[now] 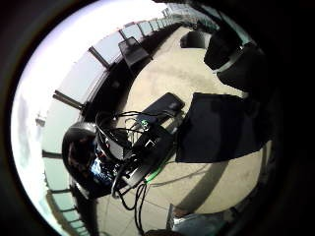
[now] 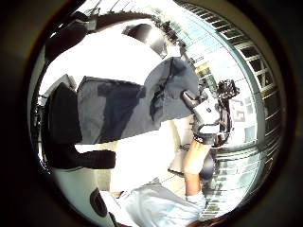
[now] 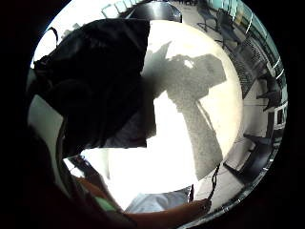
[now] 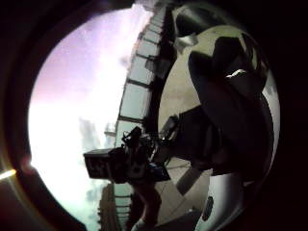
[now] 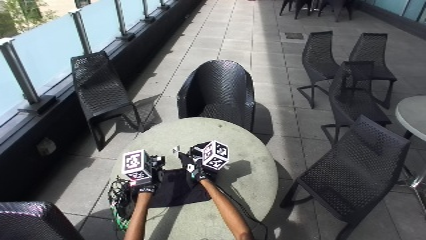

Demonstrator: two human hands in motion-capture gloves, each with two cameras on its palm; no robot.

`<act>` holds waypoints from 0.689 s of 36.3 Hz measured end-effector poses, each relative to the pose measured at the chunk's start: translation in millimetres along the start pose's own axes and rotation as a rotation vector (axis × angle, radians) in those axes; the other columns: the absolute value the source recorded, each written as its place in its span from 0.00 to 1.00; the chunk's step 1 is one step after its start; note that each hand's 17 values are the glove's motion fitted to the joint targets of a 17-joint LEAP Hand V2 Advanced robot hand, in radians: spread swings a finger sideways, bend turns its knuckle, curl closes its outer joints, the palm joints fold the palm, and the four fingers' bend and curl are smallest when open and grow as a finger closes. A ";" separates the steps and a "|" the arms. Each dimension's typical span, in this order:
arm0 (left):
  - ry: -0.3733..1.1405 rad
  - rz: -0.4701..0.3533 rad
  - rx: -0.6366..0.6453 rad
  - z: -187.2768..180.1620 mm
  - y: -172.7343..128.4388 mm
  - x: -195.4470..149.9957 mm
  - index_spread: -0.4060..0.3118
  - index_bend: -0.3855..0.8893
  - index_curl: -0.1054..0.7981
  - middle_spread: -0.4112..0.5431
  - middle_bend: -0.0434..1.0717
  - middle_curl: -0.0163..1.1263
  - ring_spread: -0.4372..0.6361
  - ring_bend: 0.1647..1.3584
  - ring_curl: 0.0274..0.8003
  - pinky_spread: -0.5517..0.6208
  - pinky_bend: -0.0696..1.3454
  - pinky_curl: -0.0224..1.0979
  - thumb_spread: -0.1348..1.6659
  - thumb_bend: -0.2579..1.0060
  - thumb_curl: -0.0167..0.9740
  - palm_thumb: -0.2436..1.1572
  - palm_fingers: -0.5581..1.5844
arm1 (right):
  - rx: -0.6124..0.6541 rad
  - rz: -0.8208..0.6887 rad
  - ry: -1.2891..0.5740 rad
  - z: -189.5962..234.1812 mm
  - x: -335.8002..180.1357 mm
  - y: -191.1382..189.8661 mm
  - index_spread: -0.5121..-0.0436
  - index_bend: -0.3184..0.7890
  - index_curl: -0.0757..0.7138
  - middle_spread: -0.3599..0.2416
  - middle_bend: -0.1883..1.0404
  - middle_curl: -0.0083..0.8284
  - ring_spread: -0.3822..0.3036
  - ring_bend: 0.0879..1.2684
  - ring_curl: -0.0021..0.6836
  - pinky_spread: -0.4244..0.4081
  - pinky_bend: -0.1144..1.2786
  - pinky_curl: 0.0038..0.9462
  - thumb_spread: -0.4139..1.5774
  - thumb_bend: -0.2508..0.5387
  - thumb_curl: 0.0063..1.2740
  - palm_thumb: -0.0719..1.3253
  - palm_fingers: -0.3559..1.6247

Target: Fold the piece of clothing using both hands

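Item: dark piece of clothing (image 5: 174, 189), raised above a round pale tabletop (image 5: 246, 165), hanging between the two hands with its lower part near or on the surface.

Hands: left hand (image 5: 148, 176) and right hand (image 5: 194, 168) lifted side by side, near each other, both at the upper edge of the cloth. Fingers appear curled onto the fabric, one hand to each end of the edge; the thumb-side palm view of the left shows the other hand (image 2: 207, 119) pinching a bunched corner.

Step in hand, as judged: bringing a held edge over to make a fold. Best done by keeping both ends level, drawing the cloth taut enough to drop wrinkles, lowering evenly so edge meets edge, then letting go and smoothing flat.

Surface: tabletop in strong sun, hard shadows of cloth and arms cast across it. A bundle of cables (image 5: 120, 202) at its near left rim.

Room: open tiled terrace, dark woven chairs (image 5: 219, 92) round about, glass railing (image 5: 46, 47) along the left, a second table edge (image 5: 413, 117) at far right.
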State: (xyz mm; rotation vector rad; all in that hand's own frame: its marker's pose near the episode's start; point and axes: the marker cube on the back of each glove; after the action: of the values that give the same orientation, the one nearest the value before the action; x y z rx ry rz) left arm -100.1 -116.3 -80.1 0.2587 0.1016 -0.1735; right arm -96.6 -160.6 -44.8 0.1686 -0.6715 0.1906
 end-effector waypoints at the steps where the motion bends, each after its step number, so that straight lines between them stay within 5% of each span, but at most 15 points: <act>1: -0.001 -0.012 0.016 -7.8 3.2 -4.7 0.39 0.42 0.52 0.39 0.19 0.30 0.44 0.33 0.42 0.62 0.29 0.40 0.93 0.22 0.31 0.57 0.52 | -0.034 -0.011 0.050 13.6 -13.1 5.2 0.50 0.37 0.33 0.23 0.48 0.57 0.21 0.62 0.72 0.17 0.69 0.52 0.60 0.29 0.38 0.76 0.78; 8: -0.027 -0.080 0.032 -18.0 19.0 -33.6 0.38 0.41 0.51 0.38 0.19 0.31 0.43 0.33 0.42 0.62 0.28 0.40 0.93 0.22 0.32 0.58 0.53 | -0.439 0.050 0.195 63.9 -94.2 89.5 0.48 0.36 0.34 0.22 0.46 0.57 0.21 0.61 0.72 0.17 0.69 0.51 0.58 0.29 0.40 0.77 0.77; 14: -0.031 -0.108 0.024 -18.3 29.3 -46.9 0.38 0.41 0.50 0.37 0.19 0.31 0.42 0.34 0.42 0.62 0.28 0.40 0.92 0.23 0.33 0.60 0.54 | -0.378 -0.109 0.308 116.9 -107.3 103.9 0.47 0.36 0.34 0.21 0.46 0.57 0.21 0.60 0.72 0.16 0.68 0.51 0.58 0.29 0.41 0.78 0.77; 19: -0.036 -0.114 0.010 -11.2 31.5 -48.4 0.38 0.41 0.49 0.36 0.19 0.31 0.41 0.34 0.42 0.62 0.27 0.40 0.92 0.23 0.34 0.61 0.54 | -0.416 -0.099 0.377 129.6 -98.0 110.8 0.47 0.36 0.34 0.21 0.45 0.57 0.21 0.60 0.72 0.16 0.68 0.50 0.57 0.29 0.42 0.78 0.77; 25: -0.085 -0.072 -0.006 10.2 25.6 -42.4 0.39 0.40 0.49 0.36 0.19 0.31 0.41 0.34 0.42 0.62 0.27 0.40 0.92 0.23 0.35 0.62 0.54 | -0.655 -0.258 0.055 108.6 -95.7 110.5 0.46 0.28 0.30 0.22 0.42 0.55 0.20 0.60 0.72 0.15 0.68 0.50 0.58 0.26 0.42 0.75 0.71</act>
State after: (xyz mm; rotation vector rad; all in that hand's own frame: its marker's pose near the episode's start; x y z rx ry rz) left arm -136.2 -88.0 -58.8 0.2420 0.0270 -0.2551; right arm -260.4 -88.5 -11.2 -0.3772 -0.6205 -0.2745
